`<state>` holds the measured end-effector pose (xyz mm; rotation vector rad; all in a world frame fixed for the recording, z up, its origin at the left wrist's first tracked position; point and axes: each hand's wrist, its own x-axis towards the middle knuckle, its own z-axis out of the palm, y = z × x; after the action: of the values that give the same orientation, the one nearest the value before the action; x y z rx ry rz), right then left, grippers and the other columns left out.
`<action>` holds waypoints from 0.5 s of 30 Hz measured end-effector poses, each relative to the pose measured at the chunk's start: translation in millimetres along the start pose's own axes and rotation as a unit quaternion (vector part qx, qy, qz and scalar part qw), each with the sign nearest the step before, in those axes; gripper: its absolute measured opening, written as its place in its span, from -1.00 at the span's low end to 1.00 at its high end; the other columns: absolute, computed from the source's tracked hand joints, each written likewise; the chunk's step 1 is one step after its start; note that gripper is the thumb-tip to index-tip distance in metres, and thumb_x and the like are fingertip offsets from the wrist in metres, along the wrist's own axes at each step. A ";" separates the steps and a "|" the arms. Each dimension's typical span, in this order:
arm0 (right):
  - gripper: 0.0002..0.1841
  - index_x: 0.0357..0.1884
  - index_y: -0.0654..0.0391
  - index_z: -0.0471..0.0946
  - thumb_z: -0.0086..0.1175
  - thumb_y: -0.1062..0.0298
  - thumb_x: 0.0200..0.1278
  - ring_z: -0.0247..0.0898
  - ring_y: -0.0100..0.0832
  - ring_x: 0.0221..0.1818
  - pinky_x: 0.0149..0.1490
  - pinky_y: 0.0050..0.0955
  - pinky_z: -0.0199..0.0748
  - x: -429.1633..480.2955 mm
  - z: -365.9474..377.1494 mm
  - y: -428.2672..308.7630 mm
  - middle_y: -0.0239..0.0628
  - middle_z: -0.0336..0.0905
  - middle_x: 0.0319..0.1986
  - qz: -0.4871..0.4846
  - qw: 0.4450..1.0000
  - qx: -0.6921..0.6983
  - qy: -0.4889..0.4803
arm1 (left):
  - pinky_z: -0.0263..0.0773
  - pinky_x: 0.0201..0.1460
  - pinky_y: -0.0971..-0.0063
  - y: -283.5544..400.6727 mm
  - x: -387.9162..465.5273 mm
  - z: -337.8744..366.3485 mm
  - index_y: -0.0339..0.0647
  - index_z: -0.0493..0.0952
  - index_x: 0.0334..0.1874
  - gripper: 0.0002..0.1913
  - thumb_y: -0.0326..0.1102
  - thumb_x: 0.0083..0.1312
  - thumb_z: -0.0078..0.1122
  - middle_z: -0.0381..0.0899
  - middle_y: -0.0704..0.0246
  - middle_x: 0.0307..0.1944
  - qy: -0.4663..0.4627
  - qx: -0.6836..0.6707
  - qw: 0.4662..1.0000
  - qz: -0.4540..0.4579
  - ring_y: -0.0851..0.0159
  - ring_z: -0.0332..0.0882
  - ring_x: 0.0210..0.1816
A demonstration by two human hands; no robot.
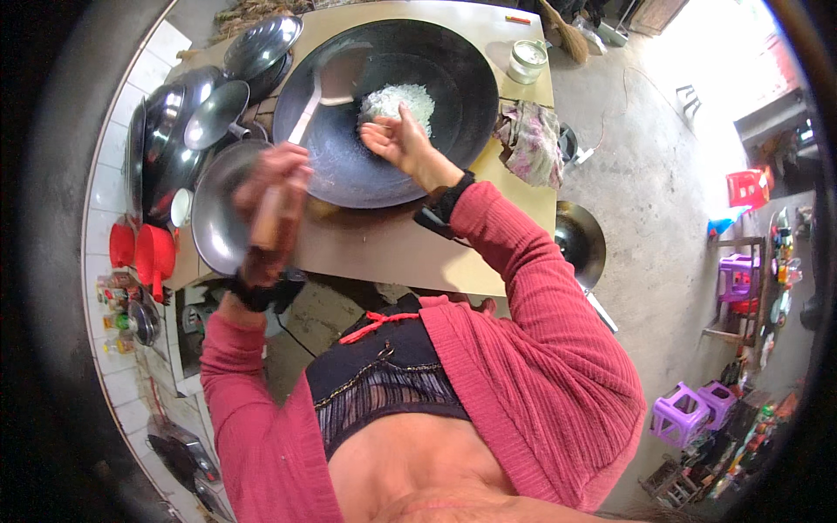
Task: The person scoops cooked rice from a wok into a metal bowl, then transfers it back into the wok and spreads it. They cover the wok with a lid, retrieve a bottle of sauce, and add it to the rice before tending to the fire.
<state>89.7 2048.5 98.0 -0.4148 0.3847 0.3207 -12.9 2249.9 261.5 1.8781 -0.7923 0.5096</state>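
A large dark wok (458, 72) lies on the pale tabletop with a heap of white, crumbly material (409, 98) inside it. My left hand (278, 180), blurred, is closed around the handle of a long metal wok spatula (305, 121). The spatula's broad blade rests inside the wok, left of the heap. My right hand (395, 137) is over the near side of the heap, palm turned up and fingers apart, with nothing seen held in it. Whether its fingers touch the white material cannot be told.
Several pans and lids crowd the left, with a grey metal bowl (219, 216) near my left hand and red plastic dippers (155, 255) beyond it. A glass jar (527, 62) and a stained cloth (533, 140) lie right of the wok. Another wok (579, 242) is beyond the table's right edge.
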 end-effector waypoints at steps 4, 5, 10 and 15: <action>-0.50 0.01 0.32 0.36 -0.10 -0.02 0.44 0.55 -0.41 -0.34 -0.24 -0.47 0.62 -21.4 5.1 27.6 -0.10 0.52 -0.24 -0.020 0.971 -0.235 -0.049 | 0.51 -0.20 0.58 22.9 8.0 -104.4 -0.27 0.53 0.02 -0.69 -0.20 0.45 -0.06 0.59 0.26 -0.04 0.172 -0.037 0.979 -0.107 0.41 0.59 -0.30; -0.53 0.02 0.32 0.36 -0.04 0.02 0.42 0.51 -0.51 -0.39 -0.32 -0.57 0.57 -28.1 16.5 45.8 -0.18 0.51 -0.28 -0.018 0.957 -0.280 -0.072 | 0.49 -0.15 0.59 30.3 5.9 -132.9 -0.31 0.50 0.04 -0.64 -0.14 0.48 -0.10 0.56 0.26 0.02 0.231 -0.063 0.957 -0.163 0.42 0.57 -0.27; -0.50 0.01 0.28 0.35 0.17 0.05 0.29 0.50 -0.49 -0.43 -0.40 -0.55 0.52 -36.7 74.6 125.0 -0.21 0.51 -0.33 -0.126 0.846 -0.509 -0.097 | 0.53 -0.21 0.64 40.3 -40.2 -277.4 -0.34 0.51 0.04 -0.58 -0.07 0.48 -0.09 0.58 0.15 0.06 0.294 -0.166 0.921 -0.195 0.43 0.61 -0.30; -0.53 -0.18 0.31 0.32 0.30 0.17 0.16 0.45 -0.52 -0.62 -0.52 -0.46 0.46 -17.8 93.4 151.8 -0.20 0.52 -0.53 -0.200 0.713 -0.672 -0.021 | 0.57 -0.32 0.63 38.1 -123.9 -371.9 -0.35 0.53 -0.06 -0.62 -0.11 0.48 -0.09 0.55 0.11 0.08 0.362 -0.188 0.894 -0.183 0.39 0.62 -0.36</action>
<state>44.5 2217.9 134.9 -1.9130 -0.0744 0.1263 -127.0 2613.7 360.1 1.2768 -0.0219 0.6918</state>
